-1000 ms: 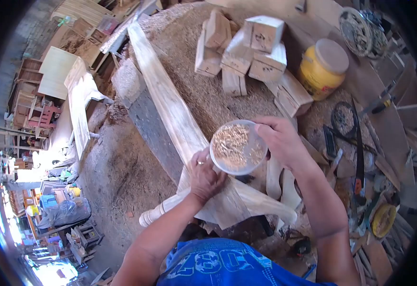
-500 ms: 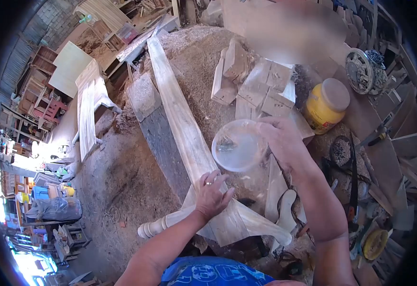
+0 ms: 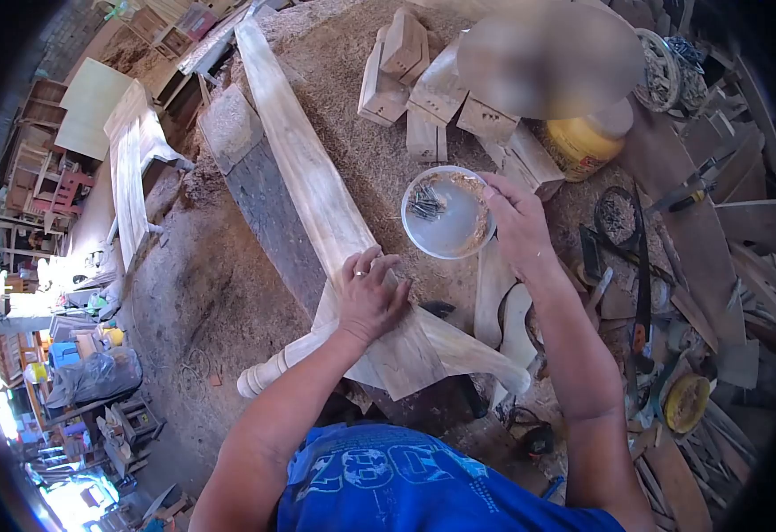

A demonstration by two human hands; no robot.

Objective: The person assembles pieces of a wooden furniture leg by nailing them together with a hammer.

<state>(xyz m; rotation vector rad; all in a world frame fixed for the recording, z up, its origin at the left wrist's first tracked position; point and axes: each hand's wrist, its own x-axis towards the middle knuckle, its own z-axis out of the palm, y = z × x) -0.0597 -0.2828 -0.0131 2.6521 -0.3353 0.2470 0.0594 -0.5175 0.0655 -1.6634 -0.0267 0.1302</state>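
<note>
A long pale wooden board runs away from me, its near end over a shaped wooden leg piece and a turned leg end. My left hand lies on top of the board, fingers apart and a little bent, a ring on one finger. Off to the right, my right hand pinches the rim of a round clear plastic tub. A small heap of nails lies inside it, with sawdust along one side. The tub is held in the air, tilted toward me.
Wooden blocks with holes are stacked ahead, beside a yellow jar. A handsaw, wood offcuts and a yellow-rimmed dish lie to the right. Sawdust covers the ground. Another wooden piece stands at the left.
My right hand has tilted the tub, so the nails and sawdust inside now show. The view has shifted; my left hand stays on the board, its fingers slightly more bent.
</note>
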